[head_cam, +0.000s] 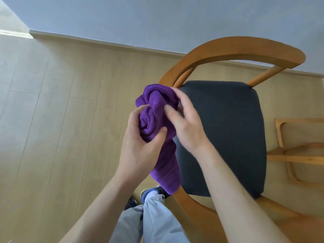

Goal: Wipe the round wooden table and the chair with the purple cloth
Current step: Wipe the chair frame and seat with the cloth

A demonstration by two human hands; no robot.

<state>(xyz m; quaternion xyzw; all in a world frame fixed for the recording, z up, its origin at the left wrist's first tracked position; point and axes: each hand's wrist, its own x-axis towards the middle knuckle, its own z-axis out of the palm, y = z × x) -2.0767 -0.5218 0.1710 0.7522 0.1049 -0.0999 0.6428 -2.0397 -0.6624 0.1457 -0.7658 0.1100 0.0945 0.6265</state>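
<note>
While both hands bunch the purple cloth (pixel 158 120) into a wiping pad, left hand (pixel 140 142) grips it; right hand (pixel 185 123) fingers (pixel 171 111) pinch folds, chair (pixel 224 135) at 3 o'clock.

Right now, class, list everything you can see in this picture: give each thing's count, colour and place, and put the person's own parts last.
cloth: one, purple, bunched in both hands, one end hanging down beside the chair seat
chair: one, wooden frame with curved back, dark grey seat, right of centre
wooden frame: one, light wood, right edge beside the chair, only partly in view
floor: pale wood planks, left and below
wall: blue-grey, top
shoe: one seen, dark with blue, bottom centre
trousers: light grey, bottom centre
left hand: grips the cloth
right hand: holds the cloth's upper part
</note>
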